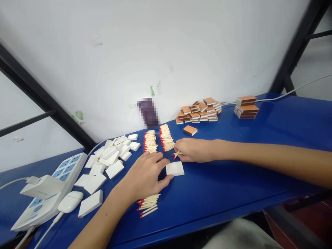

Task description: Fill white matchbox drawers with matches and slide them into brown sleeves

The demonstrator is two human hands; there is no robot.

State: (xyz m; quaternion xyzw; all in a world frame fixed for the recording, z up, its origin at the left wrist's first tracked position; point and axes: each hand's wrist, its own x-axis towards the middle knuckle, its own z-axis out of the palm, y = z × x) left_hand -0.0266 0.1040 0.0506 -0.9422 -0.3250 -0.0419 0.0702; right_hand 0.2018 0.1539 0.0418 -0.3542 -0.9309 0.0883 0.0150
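Observation:
My left hand (147,171) spans the near end of a small white matchbox tray (175,168), with thumb and index finger at its opposite edges. Whether the tray holds anything is not clear. A small bunch of red-tipped matches (178,153) is pinched in my right hand (190,149), just above the tray. Two rows of matches lie beyond my hands, a left row (150,141) and a right row (166,138). More matches (148,204) lie below my left hand, partly covered by it.
White trays (114,152) are heaped at left, beside a power strip (64,176) and a white earbud case (71,201). Orange matchboxes (199,111) are piled at the back, one matchbox (190,130) lying in front. A neat matchbox stack (246,107) stands further right on the blue table (233,193).

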